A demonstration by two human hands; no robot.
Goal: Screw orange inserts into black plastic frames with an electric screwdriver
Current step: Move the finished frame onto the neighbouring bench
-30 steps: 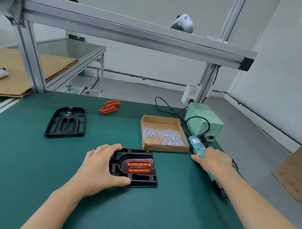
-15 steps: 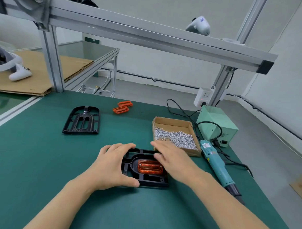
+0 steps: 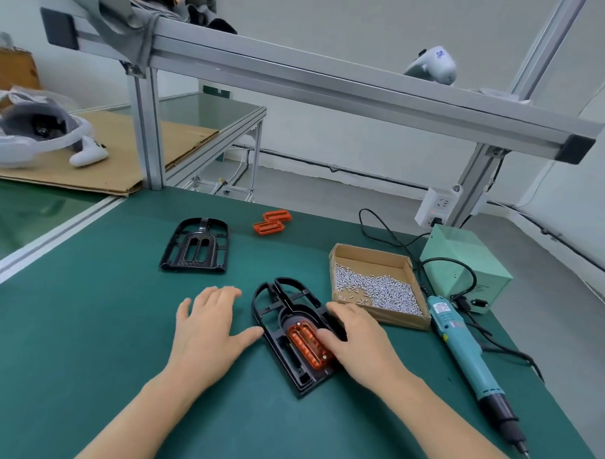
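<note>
A black plastic frame (image 3: 281, 299) with an orange insert (image 3: 306, 347) seated in it lies on the green mat in front of me, angled with its rounded end pointing away. My right hand (image 3: 360, 337) grips its right side, thumb against the insert. My left hand (image 3: 206, 329) lies flat on the mat with fingers spread, its thumb touching the frame's left edge. The teal electric screwdriver (image 3: 469, 360) lies unheld on the mat to the right. A second, empty black frame (image 3: 195, 246) sits farther back left, with two loose orange inserts (image 3: 272, 222) behind it.
A cardboard box of small screws (image 3: 374, 288) stands just beyond my right hand. A green power unit (image 3: 464, 266) with cables sits at the back right. An aluminium beam (image 3: 333, 89) crosses overhead. The table's right edge runs close to the screwdriver.
My right hand left the screwdriver and took hold of the frame. The frame has turned from crosswise to pointing away. My left hand slid off it to the left.
</note>
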